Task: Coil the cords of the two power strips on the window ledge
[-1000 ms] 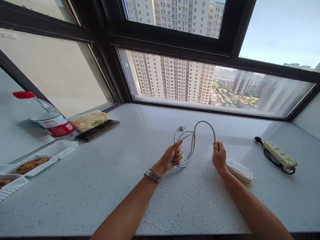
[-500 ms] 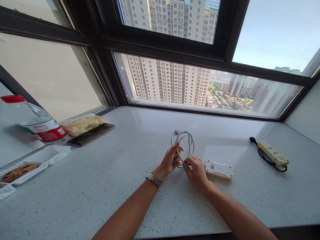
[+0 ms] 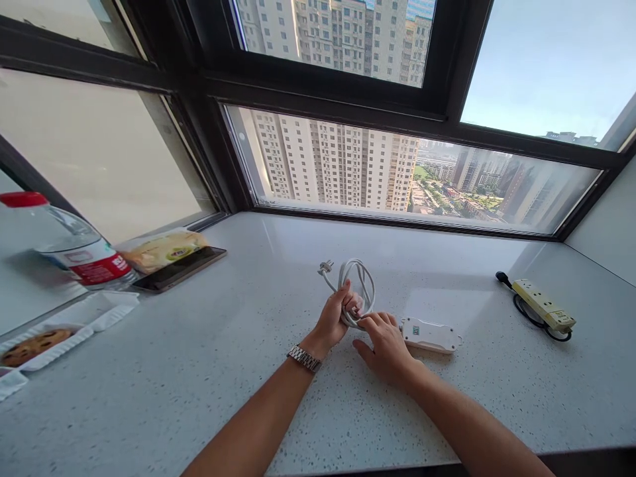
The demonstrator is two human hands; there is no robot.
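Observation:
My left hand (image 3: 338, 312), below a metal watch, is closed around the coiled white power cord (image 3: 371, 291), its loops standing above the fist. The plug (image 3: 325, 266) points out to the upper left with its prongs showing. My right hand (image 3: 386, 344) has its thumb spread away from the fingers, which reach to the bottom of the coil; whether they touch the cord I cannot tell. Just right of those fingers, a white power strip (image 3: 430, 334) lies on the speckled white counter, a small printed code on its upper face.
A yellowish power strip (image 3: 544, 306) with a black cord lies to the right. At left are a red-capped bottle (image 3: 99, 262), a tissue pack (image 3: 166, 250), a phone (image 3: 181, 268) and a white tray (image 3: 106, 310) with a cookie (image 3: 37, 348). Windows (image 3: 338, 159) border the back.
My right thumb has come away from the cord. The coil has shifted left in my left hand, the plug has swung out to the left, and the white power strip has slid slightly left.

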